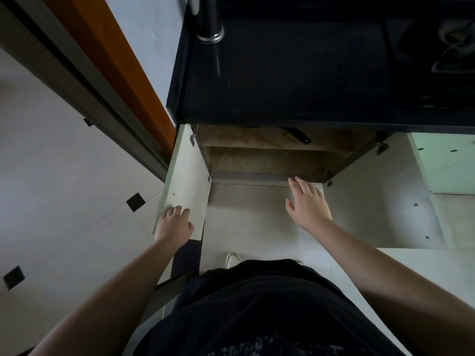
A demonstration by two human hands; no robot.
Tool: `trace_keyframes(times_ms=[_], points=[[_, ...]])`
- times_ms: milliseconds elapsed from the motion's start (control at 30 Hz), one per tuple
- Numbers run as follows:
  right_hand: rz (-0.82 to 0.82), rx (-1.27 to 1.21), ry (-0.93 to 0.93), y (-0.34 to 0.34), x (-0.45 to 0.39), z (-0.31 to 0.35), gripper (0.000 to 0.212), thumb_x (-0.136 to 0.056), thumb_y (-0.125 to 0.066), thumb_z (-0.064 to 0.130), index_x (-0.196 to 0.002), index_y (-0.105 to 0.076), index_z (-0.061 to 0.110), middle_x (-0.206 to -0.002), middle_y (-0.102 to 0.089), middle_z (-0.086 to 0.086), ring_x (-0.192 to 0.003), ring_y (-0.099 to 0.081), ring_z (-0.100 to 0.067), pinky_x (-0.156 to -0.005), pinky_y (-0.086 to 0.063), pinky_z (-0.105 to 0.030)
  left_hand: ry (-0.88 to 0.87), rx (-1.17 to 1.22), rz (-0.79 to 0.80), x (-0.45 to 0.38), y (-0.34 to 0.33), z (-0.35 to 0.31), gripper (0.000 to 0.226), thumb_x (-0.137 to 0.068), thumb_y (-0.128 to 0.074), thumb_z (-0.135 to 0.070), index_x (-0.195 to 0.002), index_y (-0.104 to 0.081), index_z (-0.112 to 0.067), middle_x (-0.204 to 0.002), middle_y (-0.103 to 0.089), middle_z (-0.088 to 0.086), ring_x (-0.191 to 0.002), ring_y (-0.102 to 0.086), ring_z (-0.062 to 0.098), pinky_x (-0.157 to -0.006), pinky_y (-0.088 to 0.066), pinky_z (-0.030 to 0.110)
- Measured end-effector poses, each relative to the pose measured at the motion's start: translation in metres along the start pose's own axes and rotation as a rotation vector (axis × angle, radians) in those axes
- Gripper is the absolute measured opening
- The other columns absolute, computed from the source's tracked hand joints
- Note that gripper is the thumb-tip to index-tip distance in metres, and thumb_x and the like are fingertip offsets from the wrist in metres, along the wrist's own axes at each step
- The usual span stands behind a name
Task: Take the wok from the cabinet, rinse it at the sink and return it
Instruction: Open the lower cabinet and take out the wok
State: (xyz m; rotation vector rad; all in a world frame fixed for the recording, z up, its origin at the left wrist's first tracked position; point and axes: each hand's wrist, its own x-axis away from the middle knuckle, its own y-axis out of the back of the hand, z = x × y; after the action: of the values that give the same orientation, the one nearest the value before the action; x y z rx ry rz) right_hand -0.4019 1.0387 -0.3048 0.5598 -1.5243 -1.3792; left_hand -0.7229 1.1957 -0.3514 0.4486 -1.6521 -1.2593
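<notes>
At far left lies the tiled floor (64,201) with small black insets, and beside it a door frame (108,80) with an orange edge. Next comes the left door (183,191) of the cabinet (267,155), swung wide. The left hand (174,223) rests on that door's lower edge, fingers bent over it and holding it back.

The cabinet sits under a black counter (282,80), where a chrome tap (209,24) stands at the back left. Its inside shows a brown shelf and a dim floor. No wok shows in this view; it may sit deeper under the counter, out of sight, or elsewhere, and the picture cannot settle that.

The right hand (307,201) hovers at the cabinet's front sill, fingers straight and spread, holding nothing. Further right the right door (380,196) stands open too, and at the top right a dark sink (437,60) holds something indistinct.

As a judgement: a wok is likely rigid metal, fairly heavy and unbalanced toward the bowl, and slippery once wet. The handle is the natural hold, with the second hand under the rim for lifting it out past the shelf. The left hand would have to leave the door for that.
</notes>
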Motion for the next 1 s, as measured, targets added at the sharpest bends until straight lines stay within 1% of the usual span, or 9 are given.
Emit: trace_keyframes(times_ms=[67, 133, 333, 400, 500, 633, 733, 833, 1000], points=[[0.005, -0.006, -0.01, 0.003, 0.001, 0.0, 0.063, -0.101, -0.041, 0.041, -0.156, -0.02, 0.018, -0.162, -0.025, -0.007, -0.146, -0.029, -0.027, -0.117, -0.027, -0.04, 0.015, 0.0, 0.005, -0.004, 0.003, -0.011, 0.042, -0.094, -0.043, -0.032, -0.132, -0.05, -0.017, -0.132, -0.054, 0.006, -0.118, -0.051, 0.025, -0.091, -0.045, 0.039], [-0.003, -0.009, -0.033, 0.006, 0.004, -0.004, 0.062, -0.101, -0.04, 0.042, -0.156, -0.022, 0.017, -0.161, -0.028, -0.008, -0.145, -0.032, -0.027, -0.116, -0.028, -0.04, -0.017, 0.006, -0.002, -0.013, 0.011, -0.027, 0.042, -0.095, -0.039, -0.033, -0.133, -0.048, -0.017, -0.132, -0.054, 0.005, -0.115, -0.052, 0.023, -0.087, -0.045, 0.038], [-0.054, -0.06, -0.113, 0.017, 0.011, -0.028, 0.061, -0.101, -0.039, 0.042, -0.154, -0.025, 0.015, -0.15, -0.043, -0.01, -0.137, -0.043, -0.027, -0.112, -0.034, -0.04, -0.189, 0.072, -0.12, -0.036, 0.049, -0.098, 0.035, -0.097, -0.041, -0.032, -0.125, -0.055, -0.017, -0.125, -0.06, 0.005, -0.108, -0.058, 0.023, -0.087, -0.046, 0.039], [-0.072, -0.089, -0.134, 0.02, 0.012, -0.039, 0.062, -0.101, -0.041, 0.041, -0.154, -0.024, 0.015, -0.148, -0.045, -0.01, -0.136, -0.044, -0.027, -0.112, -0.035, -0.04, -0.223, 0.112, -0.163, -0.041, 0.062, -0.126, 0.036, -0.098, -0.043, -0.033, -0.129, -0.053, -0.019, -0.129, -0.06, 0.005, -0.112, -0.057, 0.023, -0.091, -0.046, 0.039], [-0.098, -0.14, -0.134, 0.025, 0.011, -0.06, 0.061, -0.1, -0.042, 0.041, -0.154, -0.026, 0.015, -0.148, -0.044, -0.01, -0.137, -0.042, -0.028, -0.113, -0.033, -0.04, -0.216, 0.165, -0.21, -0.048, 0.084, -0.17, 0.043, -0.098, -0.045, -0.037, -0.137, -0.047, -0.02, -0.136, -0.056, 0.005, -0.12, -0.055, 0.025, -0.097, -0.046, 0.042], [-0.098, -0.191, -0.129, 0.034, 0.007, -0.087, 0.061, -0.101, -0.038, 0.042, -0.155, -0.024, 0.016, -0.153, -0.039, -0.008, -0.141, -0.036, -0.028, -0.116, -0.027, -0.04, -0.265, 0.152, -0.244, -0.048, 0.104, -0.227, 0.046, -0.097, -0.045, -0.037, -0.14, -0.045, -0.019, -0.137, -0.056, 0.005, -0.123, -0.054, 0.025, -0.1, -0.048, 0.044], [-0.113, -0.218, -0.102, 0.037, -0.002, -0.104, 0.06, -0.101, -0.04, 0.04, -0.154, -0.026, 0.015, -0.151, -0.041, -0.008, -0.14, -0.036, -0.028, -0.115, -0.027, -0.04, -0.285, 0.118, -0.252, -0.05, 0.107, -0.26, 0.046, -0.097, -0.046, -0.037, -0.14, -0.045, -0.019, -0.137, -0.056, 0.004, -0.125, -0.053, 0.024, -0.101, -0.046, 0.043], [-0.134, -0.244, -0.086, 0.037, -0.013, -0.118, 0.06, -0.099, -0.044, 0.038, -0.152, -0.03, 0.014, -0.148, -0.045, -0.01, -0.137, -0.04, -0.029, -0.114, -0.029, -0.041, -0.279, 0.09, -0.259, -0.055, 0.105, -0.279, 0.046, -0.098, -0.046, -0.037, -0.14, -0.045, -0.019, -0.137, -0.056, 0.003, -0.127, -0.052, 0.023, -0.102, -0.043, 0.041], [-0.156, -0.279, -0.098, 0.024, -0.037, -0.126, 0.06, -0.099, -0.044, 0.038, -0.153, -0.03, 0.014, -0.148, -0.046, -0.009, -0.138, -0.04, -0.029, -0.114, -0.029, -0.04, -0.295, 0.069, -0.254, -0.073, 0.096, -0.288, 0.047, -0.097, -0.047, -0.038, -0.14, -0.045, -0.02, -0.137, -0.054, 0.002, -0.126, -0.052, 0.022, -0.101, -0.043, 0.04]])
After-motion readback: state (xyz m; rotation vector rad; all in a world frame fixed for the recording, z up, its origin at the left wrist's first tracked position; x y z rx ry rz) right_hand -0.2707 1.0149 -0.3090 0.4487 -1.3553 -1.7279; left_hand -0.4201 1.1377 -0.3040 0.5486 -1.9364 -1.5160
